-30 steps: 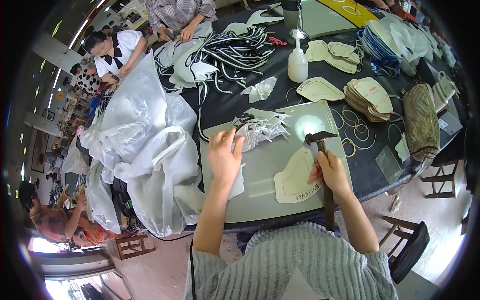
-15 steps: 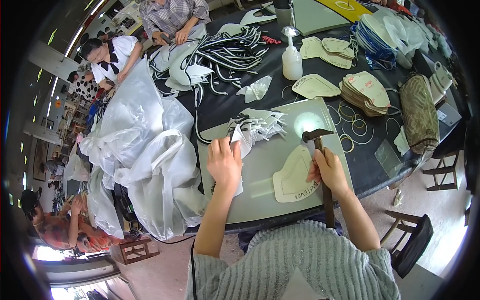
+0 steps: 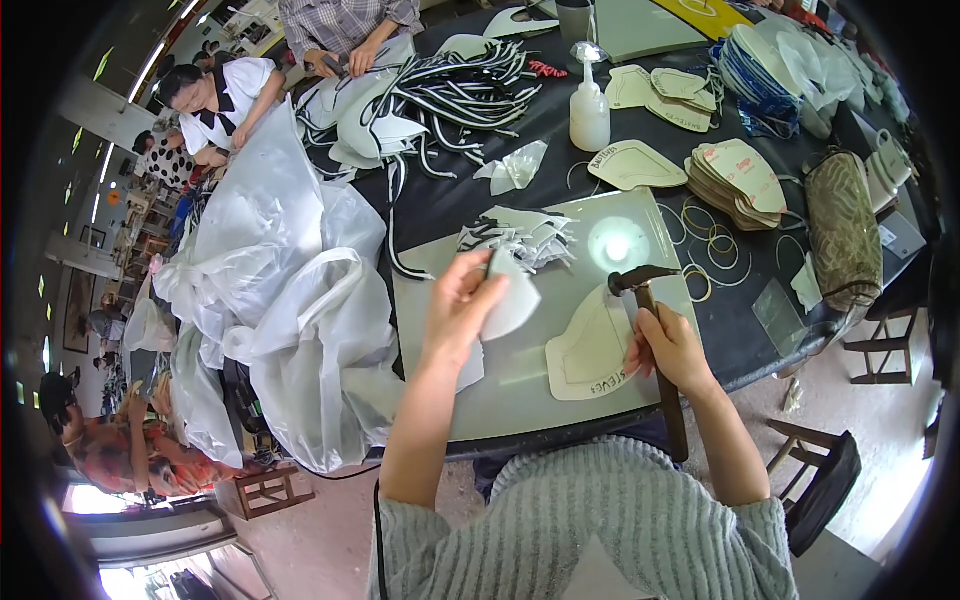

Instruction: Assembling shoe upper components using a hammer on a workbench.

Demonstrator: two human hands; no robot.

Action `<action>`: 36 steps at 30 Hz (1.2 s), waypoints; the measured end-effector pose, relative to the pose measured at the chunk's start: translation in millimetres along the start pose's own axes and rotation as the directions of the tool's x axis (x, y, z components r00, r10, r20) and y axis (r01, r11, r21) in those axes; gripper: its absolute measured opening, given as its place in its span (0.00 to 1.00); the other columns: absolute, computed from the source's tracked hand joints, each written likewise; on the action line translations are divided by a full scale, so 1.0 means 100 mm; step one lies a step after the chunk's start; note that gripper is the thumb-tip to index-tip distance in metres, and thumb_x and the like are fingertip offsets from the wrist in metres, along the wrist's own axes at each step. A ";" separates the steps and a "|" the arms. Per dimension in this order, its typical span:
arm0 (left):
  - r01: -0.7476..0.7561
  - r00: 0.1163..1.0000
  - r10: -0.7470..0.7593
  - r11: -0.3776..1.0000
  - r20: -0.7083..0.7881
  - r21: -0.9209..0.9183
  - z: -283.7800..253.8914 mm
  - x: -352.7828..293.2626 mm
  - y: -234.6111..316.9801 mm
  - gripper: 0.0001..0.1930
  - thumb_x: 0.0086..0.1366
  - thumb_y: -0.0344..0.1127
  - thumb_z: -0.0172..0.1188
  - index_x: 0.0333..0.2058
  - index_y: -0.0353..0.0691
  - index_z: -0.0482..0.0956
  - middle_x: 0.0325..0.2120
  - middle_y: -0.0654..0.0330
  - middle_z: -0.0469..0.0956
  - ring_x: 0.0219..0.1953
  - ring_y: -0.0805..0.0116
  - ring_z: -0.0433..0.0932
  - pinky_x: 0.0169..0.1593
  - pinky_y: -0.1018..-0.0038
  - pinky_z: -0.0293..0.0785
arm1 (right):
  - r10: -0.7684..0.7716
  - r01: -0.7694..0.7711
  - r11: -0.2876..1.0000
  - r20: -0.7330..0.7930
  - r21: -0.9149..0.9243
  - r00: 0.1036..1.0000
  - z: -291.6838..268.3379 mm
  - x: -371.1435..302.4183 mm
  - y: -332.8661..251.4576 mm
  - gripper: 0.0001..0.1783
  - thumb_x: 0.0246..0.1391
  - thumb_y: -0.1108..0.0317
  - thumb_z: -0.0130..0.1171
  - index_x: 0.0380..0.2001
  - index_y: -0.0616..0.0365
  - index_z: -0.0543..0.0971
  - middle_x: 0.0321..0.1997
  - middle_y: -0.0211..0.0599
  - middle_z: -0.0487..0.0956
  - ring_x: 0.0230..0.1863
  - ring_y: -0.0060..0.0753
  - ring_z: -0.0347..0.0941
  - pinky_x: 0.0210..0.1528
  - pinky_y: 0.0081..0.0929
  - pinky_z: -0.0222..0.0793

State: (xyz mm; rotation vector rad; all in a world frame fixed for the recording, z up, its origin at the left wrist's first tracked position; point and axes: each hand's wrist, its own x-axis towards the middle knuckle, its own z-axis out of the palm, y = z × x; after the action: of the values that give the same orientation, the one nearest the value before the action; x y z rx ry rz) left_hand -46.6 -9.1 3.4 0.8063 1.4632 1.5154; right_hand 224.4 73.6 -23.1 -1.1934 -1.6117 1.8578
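Observation:
Pinched in my left hand (image 3: 462, 305) is a small white cut piece with a dark edge (image 3: 512, 300), raised over the pale work board (image 3: 520, 400). Just beyond it lies a pile of similar white and black pieces (image 3: 535, 232). Part of another white piece (image 3: 471, 368) shows beneath my left wrist. My right hand (image 3: 668, 345) grips a hammer (image 3: 642, 280) by its wooden handle, the dark head pointing away from me. A cream pattern template (image 3: 580, 355) with drawn lines lies flat on the board, partly behind my right hand.
Clear plastic bags (image 3: 320, 340) heap up at the left. A squeeze bottle (image 3: 590, 110), a template stack (image 3: 735, 185), rubber bands (image 3: 705, 245) and a patterned pouch (image 3: 842, 230) lie beyond and right. Black-and-white strips (image 3: 460, 95) spread near co-workers across the table. A stool (image 3: 825, 480) stands at right.
My left hand has lifted the white piece away from beside the pile, turning it toward the board's middle. The hammer has shifted slightly right and nearer to me.

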 end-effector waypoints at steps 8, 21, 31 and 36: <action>-0.020 0.947 -0.107 0.921 0.302 0.389 0.40 -0.08 -0.26 0.08 0.61 0.26 0.65 0.38 0.35 0.75 0.31 0.60 0.83 0.32 0.78 0.80 0.36 0.79 0.76 | 0.098 -0.097 0.995 -0.016 0.029 0.995 -0.01 -0.03 -0.04 0.19 0.71 0.60 0.42 0.30 0.63 0.69 0.21 0.36 0.79 0.18 0.26 0.78 0.17 0.19 0.67; 0.055 0.962 -0.175 0.876 0.209 0.478 0.88 -0.32 -0.40 0.22 0.52 0.28 0.68 0.45 0.32 0.70 0.21 0.56 0.81 0.21 0.76 0.76 0.26 0.78 0.70 | 0.078 -0.079 0.994 -0.020 -0.070 0.997 -0.01 0.02 -0.05 0.20 0.70 0.58 0.45 0.30 0.64 0.69 0.21 0.36 0.78 0.18 0.24 0.78 0.18 0.20 0.70; -0.016 0.979 -0.112 0.793 0.173 0.609 0.85 -0.32 -0.36 0.27 0.54 0.29 0.68 0.50 0.32 0.67 0.20 0.60 0.79 0.19 0.78 0.71 0.25 0.79 0.65 | 0.058 -0.058 0.992 -0.007 -0.109 0.998 -0.01 0.03 -0.06 0.19 0.70 0.59 0.45 0.30 0.63 0.69 0.21 0.36 0.79 0.18 0.24 0.78 0.19 0.21 0.70; 0.003 0.962 -0.155 0.826 0.223 0.564 0.79 -0.24 -0.43 0.27 0.52 0.29 0.68 0.50 0.31 0.68 0.19 0.58 0.79 0.19 0.75 0.73 0.26 0.77 0.68 | 0.065 -0.067 0.990 -0.019 -0.123 0.998 0.00 0.02 -0.09 0.19 0.70 0.59 0.45 0.30 0.63 0.69 0.20 0.36 0.79 0.18 0.24 0.78 0.19 0.21 0.70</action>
State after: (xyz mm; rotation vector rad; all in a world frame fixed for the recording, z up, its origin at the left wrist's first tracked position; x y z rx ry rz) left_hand 40.1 0.7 -28.0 1.2208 1.7338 0.8631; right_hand 221.7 77.2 -15.6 -1.3245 -1.7201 1.8073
